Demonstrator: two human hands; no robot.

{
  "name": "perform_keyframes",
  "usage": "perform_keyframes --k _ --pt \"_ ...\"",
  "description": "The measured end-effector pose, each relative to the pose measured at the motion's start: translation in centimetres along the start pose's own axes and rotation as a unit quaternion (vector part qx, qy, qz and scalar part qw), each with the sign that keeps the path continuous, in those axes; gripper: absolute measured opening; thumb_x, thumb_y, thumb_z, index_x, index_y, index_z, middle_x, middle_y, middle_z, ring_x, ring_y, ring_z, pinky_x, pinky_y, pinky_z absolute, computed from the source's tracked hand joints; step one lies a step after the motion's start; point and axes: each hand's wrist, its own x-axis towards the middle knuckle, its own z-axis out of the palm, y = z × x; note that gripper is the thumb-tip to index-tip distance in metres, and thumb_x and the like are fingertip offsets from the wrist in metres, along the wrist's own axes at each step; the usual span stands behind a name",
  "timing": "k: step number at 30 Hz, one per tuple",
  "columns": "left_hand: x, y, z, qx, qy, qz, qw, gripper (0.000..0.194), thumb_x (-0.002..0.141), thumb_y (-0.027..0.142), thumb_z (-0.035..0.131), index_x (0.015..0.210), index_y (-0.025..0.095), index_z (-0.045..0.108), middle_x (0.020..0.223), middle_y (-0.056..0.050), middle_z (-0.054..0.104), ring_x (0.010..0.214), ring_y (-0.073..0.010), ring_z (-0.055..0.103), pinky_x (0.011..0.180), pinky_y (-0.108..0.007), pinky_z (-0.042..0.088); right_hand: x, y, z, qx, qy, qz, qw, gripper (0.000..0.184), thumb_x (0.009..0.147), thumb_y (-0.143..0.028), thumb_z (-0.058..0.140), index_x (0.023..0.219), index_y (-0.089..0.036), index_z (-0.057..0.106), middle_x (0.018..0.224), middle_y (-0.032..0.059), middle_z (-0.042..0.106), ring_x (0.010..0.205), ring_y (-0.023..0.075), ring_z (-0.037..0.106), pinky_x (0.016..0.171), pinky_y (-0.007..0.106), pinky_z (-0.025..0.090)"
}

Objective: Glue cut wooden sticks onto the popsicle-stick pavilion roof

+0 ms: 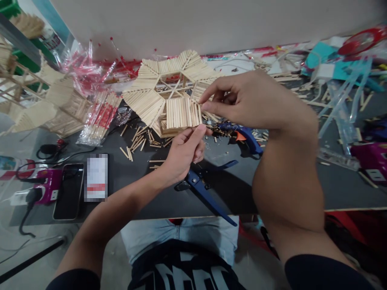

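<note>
A star-shaped model of pale wooden sticks (145, 100) stands on the table, with an open frame in its middle. Its front panel (179, 113) is a row of sticks laid side by side. At that panel's right edge, my right hand (236, 98) pinches the upper end of a wooden stick (200, 114). My left hand (187, 149) is closed at the stick's lower end, thumb on top by the panel's front corner; its curled fingers are partly hidden. Just right of the hands lies a blue glue gun (249, 139) with an orange trigger. Blue-handled cutters (205, 191) lie below my left hand.
Cut stick pieces (137, 139) litter the grey table (130, 205). To the left are another stick model (45, 96), a bag of sticks (99, 117), two phones (69, 191) and a purple power strip (50, 185) with cables. Clear plastic strips (344, 100) lie at right.
</note>
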Motion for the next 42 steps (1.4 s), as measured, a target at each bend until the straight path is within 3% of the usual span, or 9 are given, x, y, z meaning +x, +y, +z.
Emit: perform_keyframes --k 9,18,24,30,35,39,42 --pt "-0.3 0.2 0.2 -0.028 -0.007 -0.005 1.0 0.031 0.102 0.041 0.064 0.083 0.017 0.06 0.045 0.011 0.036 0.036 -0.0023 0.026 0.04 -0.017 0.021 0.4 0.0 0.7 0.018 0.04 -0.028 0.999 0.012 0.087 -0.029 0.067 0.09 -0.022 0.076 0.072 0.0044 0.068 0.068 0.0195 0.061 0.07 0.039 0.046" --pt "-0.3 0.3 0.4 -0.032 -0.007 -0.012 0.999 0.034 0.099 0.048 0.067 0.086 0.017 0.059 0.046 0.012 0.036 0.036 -0.002 0.026 0.039 -0.015 0.021 0.6 0.0 1.2 0.058 0.031 0.006 0.998 0.018 0.089 -0.043 0.07 0.09 -0.025 0.075 0.08 0.0073 0.071 0.076 0.0235 0.063 0.071 0.04 0.047" --pt "-0.3 0.5 0.6 -0.029 -0.001 -0.025 0.999 0.038 0.098 0.052 0.067 0.086 0.018 0.058 0.046 0.012 0.035 0.036 -0.0021 0.025 0.039 -0.016 0.019 0.8 0.0 1.1 0.014 0.057 0.022 0.998 0.017 0.092 -0.035 0.061 0.095 -0.024 0.074 0.085 0.007 0.072 0.076 0.0234 0.062 0.076 0.041 0.046" --pt "-0.4 0.5 0.6 -0.045 -0.005 -0.024 0.999 0.037 0.098 0.052 0.068 0.087 0.017 0.058 0.047 0.012 0.035 0.037 -0.002 0.026 0.038 -0.016 0.02 0.5 -0.1 0.5 0.005 0.041 0.037 0.998 0.023 0.095 -0.044 0.055 0.096 -0.029 0.073 0.082 0.0073 0.072 0.078 0.0273 0.064 0.076 0.043 0.046" --pt "-0.6 0.3 0.9 -0.045 0.005 -0.027 0.999 0.037 0.098 0.053 0.067 0.089 0.018 0.058 0.048 0.012 0.035 0.037 -0.0024 0.025 0.039 -0.015 0.02 0.4 -0.1 0.4 -0.019 0.06 0.042 0.997 0.02 0.093 -0.034 0.053 0.093 -0.027 0.072 0.084 0.0076 0.073 0.075 0.0264 0.063 0.074 0.043 0.045" --pt "-0.6 0.1 0.9 -0.048 0.005 -0.025 0.999 0.035 0.1 0.05 0.065 0.089 0.018 0.058 0.049 0.012 0.035 0.037 -0.0024 0.025 0.039 -0.016 0.019 0.2 -0.1 0.3 -0.032 0.057 0.043 0.997 0.022 0.095 -0.043 0.053 0.094 -0.034 0.073 0.086 0.007 0.073 0.083 0.0307 0.065 0.077 0.046 0.045" --pt "-0.5 0.0 0.7 -0.047 0.002 -0.02 0.999 0.034 0.1 0.049 0.065 0.089 0.018 0.059 0.05 0.012 0.035 0.037 -0.0023 0.025 0.039 -0.016 0.019 0.2 0.0 0.2 -0.048 0.054 0.044 0.996 0.022 0.096 -0.04 0.052 0.096 -0.033 0.073 0.086 0.008 0.073 0.083 0.0312 0.065 0.079 0.046 0.045"
